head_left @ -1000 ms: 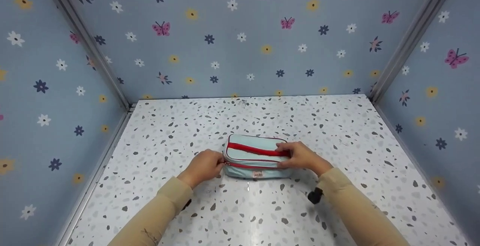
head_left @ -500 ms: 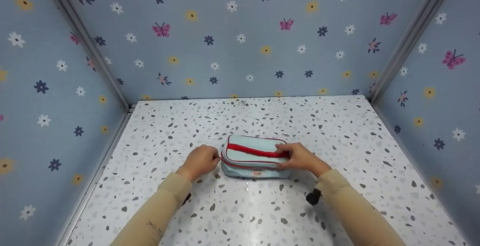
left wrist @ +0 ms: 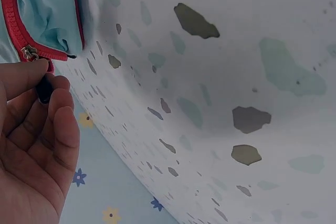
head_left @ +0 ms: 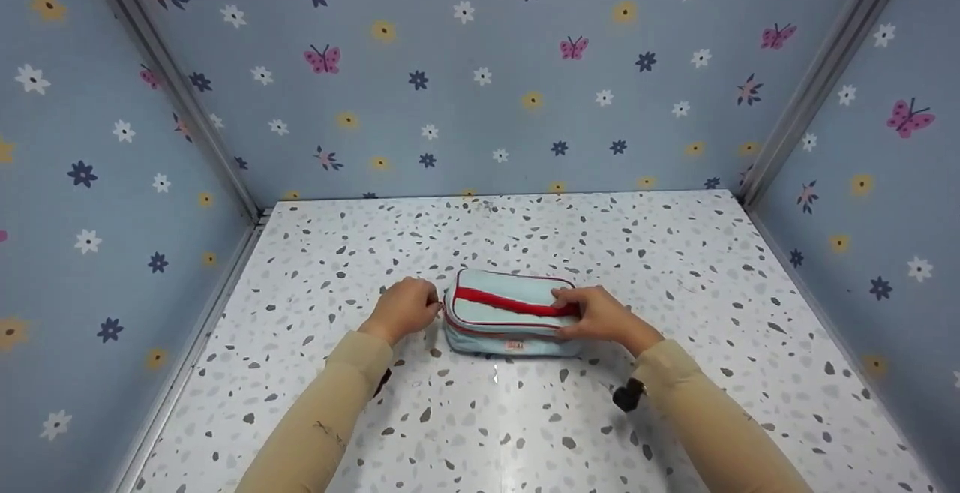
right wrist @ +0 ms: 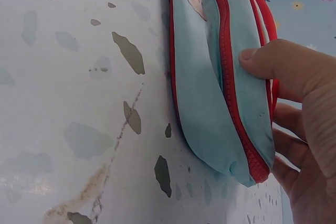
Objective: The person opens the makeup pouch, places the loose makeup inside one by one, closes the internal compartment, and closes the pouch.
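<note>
A light-blue zippered pouch point(head_left: 514, 316) with red piping, a red strap and a small front label lies on the speckled tabletop. My left hand point(head_left: 405, 308) is at its left end. In the left wrist view, the thumb and fingers pinch a dark zipper pull point(left wrist: 44, 88), just below the metal slider point(left wrist: 30, 52) on the red zipper point(left wrist: 16, 22). My right hand point(head_left: 604, 318) grips the pouch's right end. Its thumb point(right wrist: 255, 60) presses the front side above the zipper, while the other fingers reach over the top by the strap, partly hidden.
The white tabletop point(head_left: 360, 230) with grey specks is enclosed by blue flowered panels point(head_left: 480, 103) at the back and both sides. Metal posts stand at the two back corners. A black device point(head_left: 628, 395) hangs at the right wrist.
My left hand has moved from the pouch's front left corner, left and then back around its left end, with the zipper pull. My right hand stays in place on the pouch.
</note>
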The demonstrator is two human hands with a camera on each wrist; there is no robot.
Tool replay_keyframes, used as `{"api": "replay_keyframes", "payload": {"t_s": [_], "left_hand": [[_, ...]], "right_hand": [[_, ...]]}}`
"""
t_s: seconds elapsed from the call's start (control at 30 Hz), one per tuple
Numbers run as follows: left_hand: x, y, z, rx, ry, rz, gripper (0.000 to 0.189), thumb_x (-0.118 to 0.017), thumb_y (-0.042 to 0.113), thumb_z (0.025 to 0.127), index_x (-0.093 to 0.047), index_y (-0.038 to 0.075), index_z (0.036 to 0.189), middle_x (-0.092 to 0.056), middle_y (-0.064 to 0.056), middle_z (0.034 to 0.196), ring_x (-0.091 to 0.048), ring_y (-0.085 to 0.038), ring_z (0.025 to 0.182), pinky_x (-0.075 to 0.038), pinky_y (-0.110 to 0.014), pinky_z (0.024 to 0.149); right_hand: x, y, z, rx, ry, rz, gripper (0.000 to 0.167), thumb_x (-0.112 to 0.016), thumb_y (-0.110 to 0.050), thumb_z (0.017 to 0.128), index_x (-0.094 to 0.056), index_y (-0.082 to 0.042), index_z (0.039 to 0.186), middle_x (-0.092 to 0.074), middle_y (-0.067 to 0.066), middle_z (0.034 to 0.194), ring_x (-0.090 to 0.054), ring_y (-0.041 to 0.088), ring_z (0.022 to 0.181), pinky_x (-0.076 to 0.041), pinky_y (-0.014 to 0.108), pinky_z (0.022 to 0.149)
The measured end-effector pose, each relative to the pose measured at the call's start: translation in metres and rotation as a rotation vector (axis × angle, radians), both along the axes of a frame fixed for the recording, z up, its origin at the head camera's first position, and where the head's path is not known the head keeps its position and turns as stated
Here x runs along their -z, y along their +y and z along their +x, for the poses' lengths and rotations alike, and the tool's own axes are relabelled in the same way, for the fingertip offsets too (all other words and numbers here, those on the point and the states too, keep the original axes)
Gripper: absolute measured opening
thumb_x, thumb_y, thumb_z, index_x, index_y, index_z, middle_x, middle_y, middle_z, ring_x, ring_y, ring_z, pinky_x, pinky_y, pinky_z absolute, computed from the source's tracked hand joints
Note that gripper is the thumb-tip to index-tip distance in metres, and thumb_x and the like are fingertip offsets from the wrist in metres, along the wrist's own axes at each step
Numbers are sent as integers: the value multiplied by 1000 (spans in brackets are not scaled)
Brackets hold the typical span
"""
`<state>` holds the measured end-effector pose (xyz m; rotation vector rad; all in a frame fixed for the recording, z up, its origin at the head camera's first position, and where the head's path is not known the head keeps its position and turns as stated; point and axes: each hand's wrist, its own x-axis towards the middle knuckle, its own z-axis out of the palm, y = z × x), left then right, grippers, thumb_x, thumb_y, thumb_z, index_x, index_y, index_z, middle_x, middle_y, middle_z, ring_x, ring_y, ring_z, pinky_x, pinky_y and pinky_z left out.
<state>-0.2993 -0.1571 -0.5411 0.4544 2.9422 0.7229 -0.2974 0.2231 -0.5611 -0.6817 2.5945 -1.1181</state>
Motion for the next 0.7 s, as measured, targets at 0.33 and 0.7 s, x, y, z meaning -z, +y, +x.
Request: {"api": "replay_keyframes", "payload": {"t_s": [0.33, 0.7], "left_hand": [[5, 5, -11, -4, 22, -33, 16, -70, 14, 101, -77, 7, 89, -70, -3, 80, -58, -17, 71, -54, -40, 71], [9, 0, -11, 74, -1, -31, 15, -71, 16, 103, -79, 8, 94, -75, -4, 86, -63, -18, 77, -60, -45, 82]], "right_hand": [[-1, 0, 1, -3, 9, 5, 40, -94, -17, 81, -82, -11, 119, -62, 19, 155, -61, 37, 143, -46, 56, 122], [-15, -11, 9, -39, 107, 143, 73, -94, -23, 82, -65, -8, 148, -66, 14, 151, -60, 37, 143, -43, 57, 124]]}}
